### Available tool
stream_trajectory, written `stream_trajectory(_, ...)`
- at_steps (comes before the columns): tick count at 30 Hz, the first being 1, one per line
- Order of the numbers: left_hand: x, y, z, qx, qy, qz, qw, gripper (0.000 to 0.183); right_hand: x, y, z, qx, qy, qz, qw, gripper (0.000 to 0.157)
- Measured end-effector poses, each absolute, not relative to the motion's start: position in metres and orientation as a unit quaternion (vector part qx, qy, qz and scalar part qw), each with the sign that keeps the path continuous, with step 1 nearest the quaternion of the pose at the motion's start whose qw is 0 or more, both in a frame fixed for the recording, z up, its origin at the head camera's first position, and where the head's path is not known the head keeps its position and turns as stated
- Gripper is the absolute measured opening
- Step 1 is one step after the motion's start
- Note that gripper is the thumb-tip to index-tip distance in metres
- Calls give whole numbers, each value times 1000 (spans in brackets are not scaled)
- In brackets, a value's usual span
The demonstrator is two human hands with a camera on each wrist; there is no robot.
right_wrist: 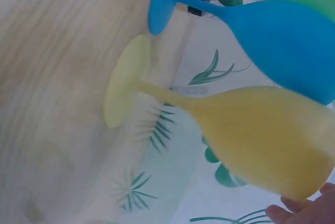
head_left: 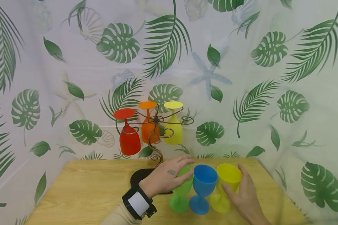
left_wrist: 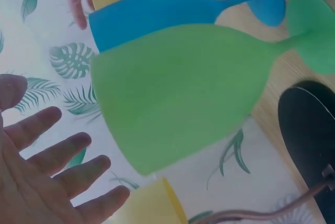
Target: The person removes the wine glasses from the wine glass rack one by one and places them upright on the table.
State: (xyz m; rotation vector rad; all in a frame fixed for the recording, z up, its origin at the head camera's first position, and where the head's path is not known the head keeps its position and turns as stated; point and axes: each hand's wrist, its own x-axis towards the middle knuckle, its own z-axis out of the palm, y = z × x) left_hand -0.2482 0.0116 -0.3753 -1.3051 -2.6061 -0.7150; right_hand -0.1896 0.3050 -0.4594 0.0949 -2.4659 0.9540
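Observation:
A green goblet (head_left: 181, 187), a blue goblet (head_left: 205, 179) and a yellow goblet (head_left: 221, 200) stand upright in a row on the table. My left hand (head_left: 170, 175) is beside the green goblet, its fingers spread and relaxed; in the left wrist view, the left fingers (left_wrist: 68, 150) are apart from the goblet's bowl (left_wrist: 178, 88). Around the right side of the yellow goblet's bowl is my right hand (head_left: 246, 195), thumb at the front. Its fingertips touch the bowl near the rim in the right wrist view, where most of that hand (right_wrist: 314, 211) is out of frame.
Behind my left hand rises a scrolled metal glass rack (head_left: 156, 120) on a black base (head_left: 139, 176). Red (head_left: 130, 142), orange (head_left: 150, 129) and second yellow (head_left: 173, 131) goblets hang upside down from it. A leaf-patterned sheet (head_left: 228, 103) surrounds the wooden table (head_left: 93, 184).

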Motion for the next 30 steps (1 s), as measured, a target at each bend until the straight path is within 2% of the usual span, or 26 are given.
stream_trajectory(4, -251, 0, -376, -417, -869, -256, 75, 45, -194, 296, -455, 74, -896, 316, 302, 85)
stream_trajectory(8, -254, -15, -377, -392, -875, -275, 69, 47, -197, 290, -449, 101, -890, 311, 317, 81)
stream_trajectory(14, -258, -32, -374, -357, -880, -305, 74, 51, -207, 280, -435, 129, -887, 313, 314, 75)
stream_trajectory(22, -267, -36, -380, -372, -857, -341, 100, 49, -217, 270, -412, 133, -901, 282, 302, 74)
stream_trajectory(30, -279, -34, -386, -358, -852, -369, 101, 53, -228, 257, -400, 158, -917, 274, 243, 75)
